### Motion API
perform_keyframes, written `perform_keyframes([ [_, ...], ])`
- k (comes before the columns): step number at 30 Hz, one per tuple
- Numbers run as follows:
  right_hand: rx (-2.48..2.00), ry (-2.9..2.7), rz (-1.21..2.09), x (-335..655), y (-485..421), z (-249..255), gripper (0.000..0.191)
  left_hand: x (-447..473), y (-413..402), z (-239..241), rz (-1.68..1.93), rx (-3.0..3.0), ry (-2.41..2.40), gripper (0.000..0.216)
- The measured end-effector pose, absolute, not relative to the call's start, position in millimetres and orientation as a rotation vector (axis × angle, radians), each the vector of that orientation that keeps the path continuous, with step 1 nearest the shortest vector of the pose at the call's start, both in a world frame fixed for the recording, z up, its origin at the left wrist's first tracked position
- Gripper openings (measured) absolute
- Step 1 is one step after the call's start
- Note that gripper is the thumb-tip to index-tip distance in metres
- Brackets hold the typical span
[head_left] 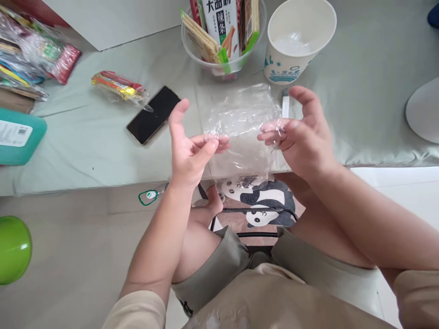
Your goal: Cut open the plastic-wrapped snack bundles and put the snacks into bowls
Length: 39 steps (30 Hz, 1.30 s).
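Observation:
A clear, crinkled plastic bag (245,114) is stretched between my two hands above the front edge of the bed-like surface. My left hand (194,144) pinches its left side between thumb and fingers, with the index finger raised. On the right side, my right hand (303,137) grips the bag the same way, index finger lifted and curled. Behind the bag stand a clear plastic bowl (224,66) of packaged snacks and a white paper bucket (288,64) with crumpled clear plastic inside. A black phone (153,114) lies left of my left hand.
A small wrapped snack pack (118,87) lies near the phone. More packaged snacks (37,50) are heaped at the far left, beside a teal package (20,137). A round white object (425,112) is at the right edge. A green stool-like object (13,250) stands on the floor.

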State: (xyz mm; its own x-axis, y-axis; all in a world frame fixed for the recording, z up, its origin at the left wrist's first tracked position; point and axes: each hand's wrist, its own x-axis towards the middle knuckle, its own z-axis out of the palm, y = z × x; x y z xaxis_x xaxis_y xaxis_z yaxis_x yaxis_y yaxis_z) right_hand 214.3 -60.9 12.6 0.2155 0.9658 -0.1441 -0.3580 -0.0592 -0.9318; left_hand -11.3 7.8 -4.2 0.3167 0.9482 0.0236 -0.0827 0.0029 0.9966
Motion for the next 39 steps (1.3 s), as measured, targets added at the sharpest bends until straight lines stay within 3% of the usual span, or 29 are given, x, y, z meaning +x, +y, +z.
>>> perform_keyframes([
  [2, -1.141, -0.826, 1.181, 214, -66, 15, 0.07, -15, 5, 1, 1.101, 1.411, 0.902, 0.08],
  [8, -1.1, -0.884, 1.035, 215, -76, 20, 0.051, -23, -5, 11, 1.136, 1.725, 0.972, 0.051],
  [17, -0.916, -1.055, 1.227, 223, -83, 24, 0.086, 5, -15, 18, 1.388, 1.563, 0.625, 0.056],
  [21, -0.938, -1.083, 1.281, 223, -81, 16, 0.092, 18, -8, 21, 1.285, 1.208, 0.71, 0.053],
  [27, -1.073, -0.969, 1.292, 218, -74, 17, 0.076, 16, 15, 7, 1.111, 0.865, 0.855, 0.049],
  [30, -1.195, -0.892, 1.175, 222, -64, 10, 0.048, 3, 28, -11, 1.072, 0.858, 1.022, 0.041],
  [33, -1.41, -1.191, 0.873, 226, -56, -3, 0.024, -10, 37, -26, 1.069, 0.874, 1.092, 0.044],
  [35, -1.501, -1.504, 0.65, 225, -53, -12, 0.022, -13, 40, -30, 1.08, 0.854, 1.111, 0.044],
  [39, -1.51, -1.888, 0.349, 218, -48, -23, 0.04, -11, 37, -29, 1.098, 0.845, 1.152, 0.042],
])
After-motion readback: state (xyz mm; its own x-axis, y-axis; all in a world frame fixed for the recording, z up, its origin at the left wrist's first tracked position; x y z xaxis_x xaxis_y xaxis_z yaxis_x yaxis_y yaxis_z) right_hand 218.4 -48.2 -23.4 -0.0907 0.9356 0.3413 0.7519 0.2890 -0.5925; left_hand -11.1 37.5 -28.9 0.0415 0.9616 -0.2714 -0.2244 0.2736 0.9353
